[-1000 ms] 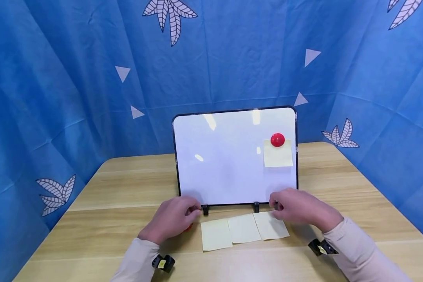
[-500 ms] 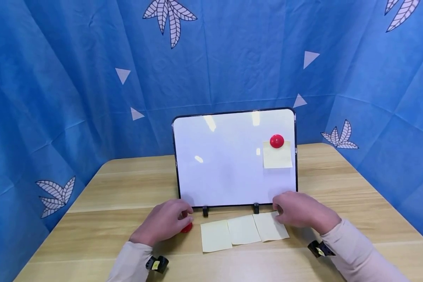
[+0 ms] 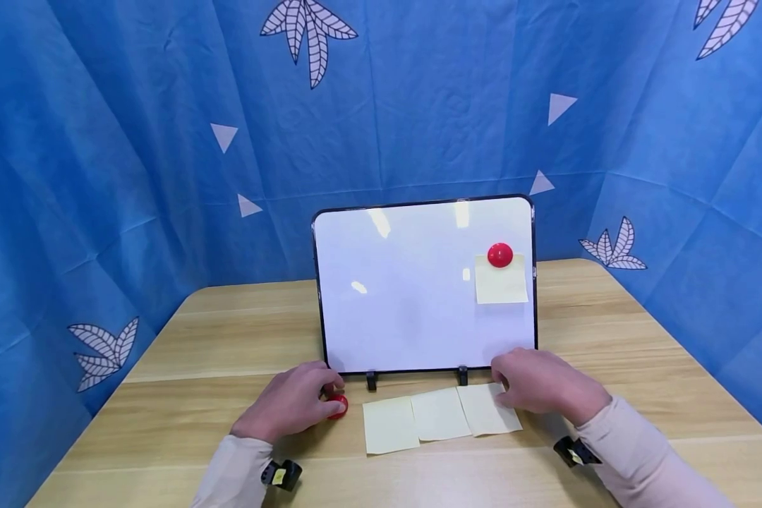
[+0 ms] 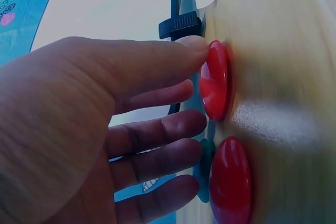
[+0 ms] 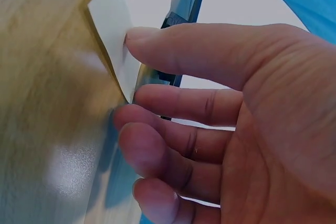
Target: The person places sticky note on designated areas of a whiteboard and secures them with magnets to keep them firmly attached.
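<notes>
My left hand point(image 3: 292, 403) hovers low over the table left of the whiteboard, fingers loosely bent and spread. Its thumb tip touches or nearly touches a round red magnet point(image 4: 214, 81). Beside that lie a second red magnet point(image 4: 230, 179) and a green piece point(image 4: 206, 174) partly hidden by the fingers. Three pale yellow sticky notes point(image 3: 390, 425) form a row before the board. On the right-hand note point(image 5: 113, 32), my right hand point(image 3: 542, 381) rests its thumb, the forefinger near a corner and the other fingers relaxed. That note's edge curls up slightly.
A black-framed whiteboard point(image 3: 406, 282) stands upright behind the notes on small black feet point(image 3: 463, 375). At its right, a red magnet point(image 3: 500, 255) holds a sticky note point(image 3: 501, 283). A blue curtain point(image 3: 419, 106) encloses the wooden table point(image 3: 241, 331).
My left hand has moved slightly left and toward me, and more of the red magnet beside its thumb shows. The right hand has shifted slightly right and stays at the right-hand note.
</notes>
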Motion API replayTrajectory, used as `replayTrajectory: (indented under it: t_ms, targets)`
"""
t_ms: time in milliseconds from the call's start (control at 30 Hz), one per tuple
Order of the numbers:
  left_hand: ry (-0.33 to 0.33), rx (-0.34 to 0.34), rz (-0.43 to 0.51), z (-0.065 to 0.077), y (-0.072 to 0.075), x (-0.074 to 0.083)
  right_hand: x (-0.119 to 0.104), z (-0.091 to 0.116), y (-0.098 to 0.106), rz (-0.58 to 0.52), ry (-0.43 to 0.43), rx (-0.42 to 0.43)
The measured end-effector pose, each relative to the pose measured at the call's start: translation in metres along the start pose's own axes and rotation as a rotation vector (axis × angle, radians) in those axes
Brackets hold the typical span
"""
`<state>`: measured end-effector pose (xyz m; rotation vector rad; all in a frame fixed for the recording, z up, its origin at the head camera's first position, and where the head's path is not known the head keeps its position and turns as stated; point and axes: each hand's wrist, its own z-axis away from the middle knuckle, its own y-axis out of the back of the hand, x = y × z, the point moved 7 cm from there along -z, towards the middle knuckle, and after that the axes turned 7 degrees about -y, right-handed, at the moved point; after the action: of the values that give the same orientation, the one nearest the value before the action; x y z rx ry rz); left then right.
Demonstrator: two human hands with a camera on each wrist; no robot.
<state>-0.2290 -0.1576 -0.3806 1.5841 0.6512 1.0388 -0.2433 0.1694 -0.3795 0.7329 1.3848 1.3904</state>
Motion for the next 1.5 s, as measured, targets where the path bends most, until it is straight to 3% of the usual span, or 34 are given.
replayTrajectory:
  t_ms: [633, 1233, 1500]
  targets:
    - [-0.011, 0.026, 0.011, 0.0022, -0.0004, -0.0056, 0.0019, -0.0033, -0.0053, -0.105, -0.064, -0.107]
    - [0.026, -0.037, 0.056, 0.0019, -0.0058, -0.0072, 0.0022, -0.0003, -0.0071, -0.119, -0.009, -0.095]
    - [0.015, -0.037, 0.040, 0.0015, -0.0083, -0.0066, 0.0038, -0.0022, -0.0082, -0.210, -0.006, -0.111]
